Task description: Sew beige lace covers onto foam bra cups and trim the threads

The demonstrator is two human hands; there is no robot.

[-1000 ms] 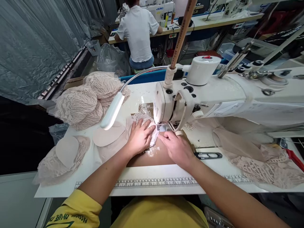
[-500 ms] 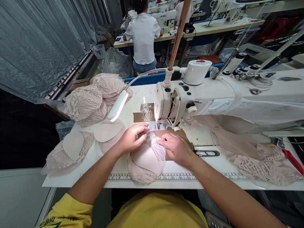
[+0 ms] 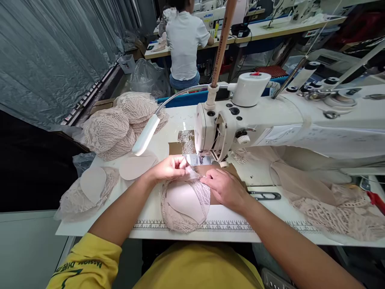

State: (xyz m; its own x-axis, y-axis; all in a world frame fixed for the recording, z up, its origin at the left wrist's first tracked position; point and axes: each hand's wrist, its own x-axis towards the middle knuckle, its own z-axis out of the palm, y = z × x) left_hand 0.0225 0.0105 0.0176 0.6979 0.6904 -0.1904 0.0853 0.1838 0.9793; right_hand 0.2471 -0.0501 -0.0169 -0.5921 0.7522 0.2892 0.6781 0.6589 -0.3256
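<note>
A beige lace bra cup (image 3: 185, 202) with a smooth pale pad lies on the table in front of the sewing machine (image 3: 228, 124). My left hand (image 3: 171, 167) pinches the sheer edge at the top of the cup and holds it slightly raised. At the cup's upper right, my right hand (image 3: 221, 184) has its fingers closed on the lace edge. Both hands are just on my side of the needle area, whose finer detail is hidden by the machine head and my fingers.
Stacked lace cups (image 3: 108, 128) lie at the back left, with loose pads (image 3: 136, 165) nearer. A lamp (image 3: 146, 134) hangs left of the machine head. Sheer lace fabric (image 3: 333, 208) spreads at the right. A printed ruler (image 3: 222, 227) runs along the front edge. A co-worker (image 3: 183, 44) sits ahead.
My left hand has drawn its fingers into a pinch and lifted the sheer top edge of the cup. My right hand stays nearly in place. The view has shifted slightly.
</note>
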